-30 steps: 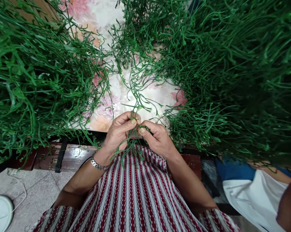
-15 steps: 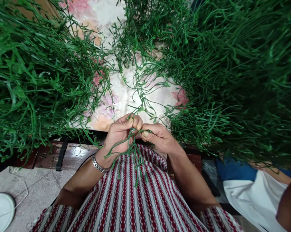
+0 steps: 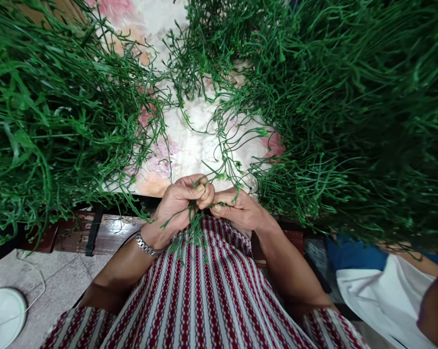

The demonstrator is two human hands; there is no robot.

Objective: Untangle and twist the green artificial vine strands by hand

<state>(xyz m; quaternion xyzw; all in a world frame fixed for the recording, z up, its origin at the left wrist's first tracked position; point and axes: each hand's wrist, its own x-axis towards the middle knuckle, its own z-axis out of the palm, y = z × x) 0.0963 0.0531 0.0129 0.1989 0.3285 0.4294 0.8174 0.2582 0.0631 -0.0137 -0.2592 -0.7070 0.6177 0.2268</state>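
My left hand, with a metal watch on its wrist, pinches a small bundle of thin green plastic stems that hang down over my red-and-white striped garment. My right hand sits right beside it, thumb and fingers closed on a branching green stem that runs up over the flowered cloth. The fingertips of both hands touch at the middle.
Large heaps of the same green stems lie on the left and on the right of the cloth. A dark wooden table edge runs below. A white dish lies on the floor at lower left. Another person's white-and-blue clothing is at lower right.
The hands have shifted slightly lower and to the right. The branching stem over the cloth has moved, and the hanging bundle swung longer half a second ago and is now bunched shorter.
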